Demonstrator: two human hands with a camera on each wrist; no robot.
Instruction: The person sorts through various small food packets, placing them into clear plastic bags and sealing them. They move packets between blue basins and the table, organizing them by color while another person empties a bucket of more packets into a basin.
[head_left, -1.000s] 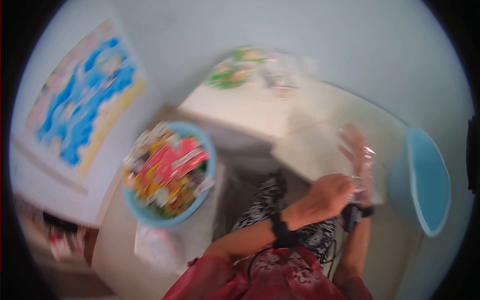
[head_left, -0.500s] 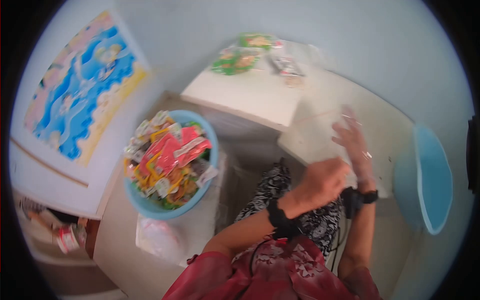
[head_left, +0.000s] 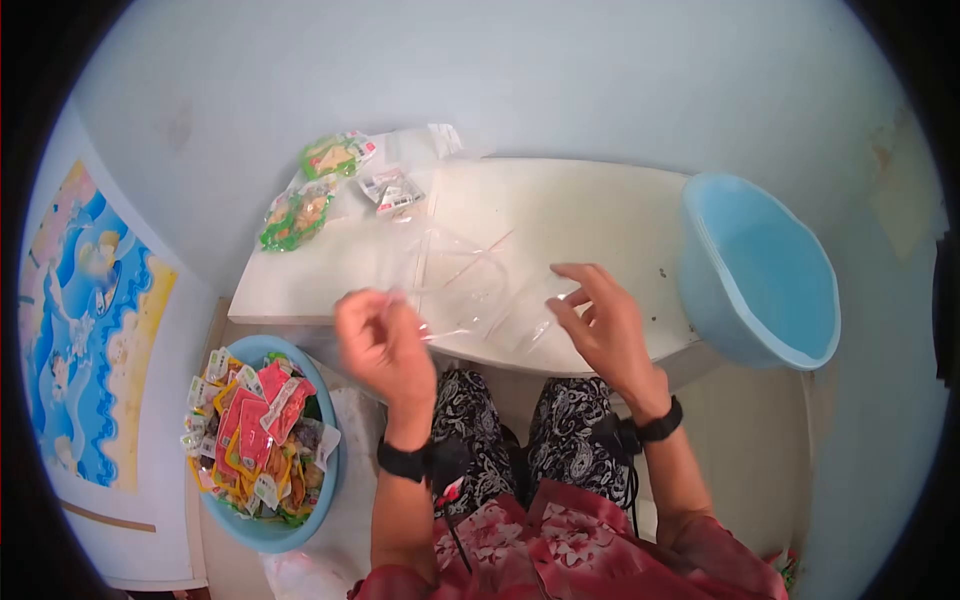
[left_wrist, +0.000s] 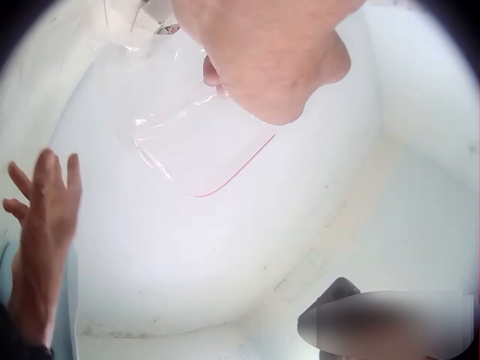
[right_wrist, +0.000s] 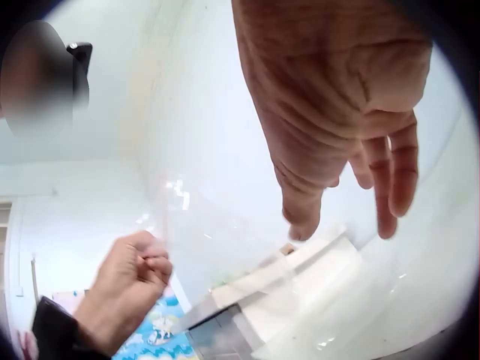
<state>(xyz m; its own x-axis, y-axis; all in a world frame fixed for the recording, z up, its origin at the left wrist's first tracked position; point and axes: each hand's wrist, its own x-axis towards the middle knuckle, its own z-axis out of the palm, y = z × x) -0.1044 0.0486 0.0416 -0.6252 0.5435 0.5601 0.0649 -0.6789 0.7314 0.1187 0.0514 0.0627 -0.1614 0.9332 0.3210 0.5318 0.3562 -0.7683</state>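
Observation:
A clear plastic bag (head_left: 465, 285) with a thin red line along it hangs in front of me over the white table (head_left: 590, 215). My left hand (head_left: 390, 350) pinches the bag at its near left edge, fingers curled. To the right of the bag is my right hand (head_left: 610, 335), fingers spread and slightly bent, with nothing gripped between them. In the left wrist view the bag's red line (left_wrist: 236, 174) curves below the left hand. The right wrist view shows the left hand (right_wrist: 127, 281) curled on the see-through film.
A blue basin (head_left: 755, 275) stands tilted at the table's right end. Green snack packets (head_left: 298, 215) and a small silver packet (head_left: 390, 188) lie at the back left. Left of my legs, a blue tub (head_left: 332, 460) is heaped with colourful packets. Walls border the table.
Clear plastic covered my right hand, with my left hand at its wrist; the right hand is now bare, the bag stretching from my left. The hands have separated, and the head view has turned.

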